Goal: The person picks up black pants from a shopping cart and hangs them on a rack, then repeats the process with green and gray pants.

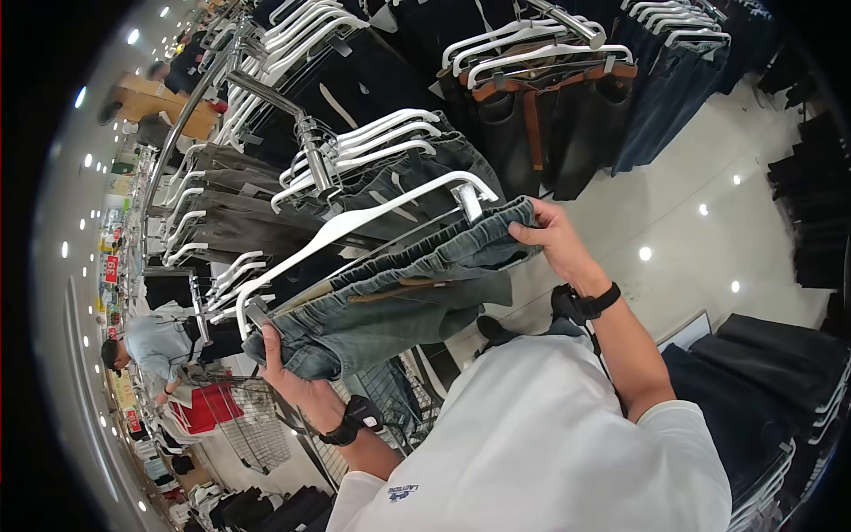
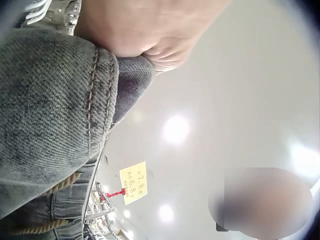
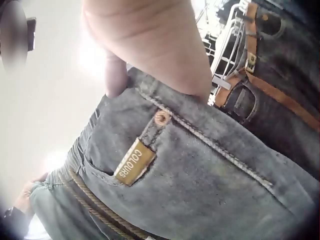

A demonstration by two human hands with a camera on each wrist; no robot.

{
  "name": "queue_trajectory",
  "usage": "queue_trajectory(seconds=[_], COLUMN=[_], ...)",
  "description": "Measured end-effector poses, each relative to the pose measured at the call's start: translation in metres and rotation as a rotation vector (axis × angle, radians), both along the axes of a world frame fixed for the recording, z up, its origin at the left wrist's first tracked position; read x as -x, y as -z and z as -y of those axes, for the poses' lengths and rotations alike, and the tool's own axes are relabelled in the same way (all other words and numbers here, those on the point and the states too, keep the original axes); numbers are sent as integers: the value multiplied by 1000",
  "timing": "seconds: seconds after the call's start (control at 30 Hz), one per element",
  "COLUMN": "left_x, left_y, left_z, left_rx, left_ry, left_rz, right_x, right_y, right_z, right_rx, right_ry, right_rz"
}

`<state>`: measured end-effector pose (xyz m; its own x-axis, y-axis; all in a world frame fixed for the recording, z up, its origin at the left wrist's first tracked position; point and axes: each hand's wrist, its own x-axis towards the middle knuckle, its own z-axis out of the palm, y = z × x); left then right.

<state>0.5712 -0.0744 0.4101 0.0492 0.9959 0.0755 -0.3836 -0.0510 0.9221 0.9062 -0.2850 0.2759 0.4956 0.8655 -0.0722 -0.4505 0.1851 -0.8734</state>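
A pair of grey-blue denim trousers (image 1: 399, 257) is stretched out sideways between both hands, its elastic waistband uppermost. My left hand (image 1: 297, 390) grips one end of the waistband, thumb along the top. At the other end my right hand (image 1: 563, 244) pinches the waistband between thumb and fingers. A white hanger (image 1: 355, 222) lies along the waistband, with a metal clip (image 1: 466, 202) near the right hand. In the right wrist view, a tan "COLOURS" tag (image 3: 135, 161) and a rope drawstring (image 3: 95, 202) show on the denim. Both hands' fingertips are partly hidden behind the cloth.
Just beyond the hanger, a chrome rack arm (image 1: 315, 155) carries more trousers on white hangers. Trousers with a brown belt (image 1: 532, 120) hang farther back. A wire cart (image 1: 253, 426) and a person in light blue (image 1: 155, 346) are at left. Dark trousers (image 1: 736, 381) hang at lower right.
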Motion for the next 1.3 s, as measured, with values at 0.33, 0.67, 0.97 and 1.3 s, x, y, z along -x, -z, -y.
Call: queue_trajectory(seconds=[0.33, 0.67, 0.97, 1.3], left_x=[-15, -40, -18, -163], left_y=[15, 63, 157, 46], left_z=[26, 85, 46, 77], left_rx=[98, 256, 210, -680], left_ry=[118, 269, 803, 994], left_rz=[51, -33, -506, -228], right_x=[-10, -31, -11, 23], right_y=[-28, -30, -127, -167], right_z=[21, 61, 63, 43], right_rx=[50, 225, 304, 397], right_ry=[31, 182, 317, 55], right_rz=[19, -59, 570, 1145])
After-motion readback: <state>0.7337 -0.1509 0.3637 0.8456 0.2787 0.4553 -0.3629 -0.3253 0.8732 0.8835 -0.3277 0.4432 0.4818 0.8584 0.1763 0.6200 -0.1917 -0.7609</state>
